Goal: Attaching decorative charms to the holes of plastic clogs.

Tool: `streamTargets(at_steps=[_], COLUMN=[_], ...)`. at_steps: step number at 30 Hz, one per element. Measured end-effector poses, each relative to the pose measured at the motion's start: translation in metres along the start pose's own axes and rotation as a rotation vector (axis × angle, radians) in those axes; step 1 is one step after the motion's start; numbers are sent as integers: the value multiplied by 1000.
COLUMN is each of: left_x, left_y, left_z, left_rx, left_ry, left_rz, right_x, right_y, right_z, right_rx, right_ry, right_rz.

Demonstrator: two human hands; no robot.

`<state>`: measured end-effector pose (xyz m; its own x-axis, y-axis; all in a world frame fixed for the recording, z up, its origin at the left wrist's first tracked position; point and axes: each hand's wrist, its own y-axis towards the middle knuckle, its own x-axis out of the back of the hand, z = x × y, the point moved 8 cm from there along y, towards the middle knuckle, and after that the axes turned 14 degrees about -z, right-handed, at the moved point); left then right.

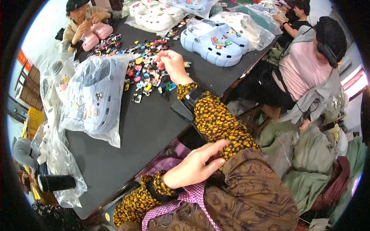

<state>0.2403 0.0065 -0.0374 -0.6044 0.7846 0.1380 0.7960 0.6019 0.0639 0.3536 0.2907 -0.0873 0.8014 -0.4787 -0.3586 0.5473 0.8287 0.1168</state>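
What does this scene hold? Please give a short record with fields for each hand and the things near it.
right hand: reaches over the pile of small colourful charms, fingers pinched; whether they hold one cannot be told
left hand: rests open on the lap, holds nothing
table: dark top
near the charms: bagged pale blue clogs
further off: unbagged pale blue clogs

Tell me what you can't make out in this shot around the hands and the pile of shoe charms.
Head view:
- Right hand: fingertips curl over the charm pile, so whether the grip holds a charm is hidden.
- Single charms: too small to identify.
- Bagged clogs: blurred by glare on the plastic.
- Left hand: palm faces away on the lap.
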Motion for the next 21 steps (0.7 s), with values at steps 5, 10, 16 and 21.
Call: streamTargets(at_steps=[5, 10, 16, 21], left_x=[0, 4, 0, -3], left_y=[-10, -10, -7, -11], left_z=[-9, -13, 7, 8], left_rx=[-151, -144, -21, 80], left_ry=[-77, 15, -21, -147], left_rz=[94, 85, 54, 158], right_x=[-6, -9, -8, -5], right_y=[-4, -3, -1, -1], right_z=[-2, 0, -2, 1], right_rx=[71, 75, 44, 77], right_ry=[51, 10, 22, -17], right_rz=[-14, -14, -20, -18])
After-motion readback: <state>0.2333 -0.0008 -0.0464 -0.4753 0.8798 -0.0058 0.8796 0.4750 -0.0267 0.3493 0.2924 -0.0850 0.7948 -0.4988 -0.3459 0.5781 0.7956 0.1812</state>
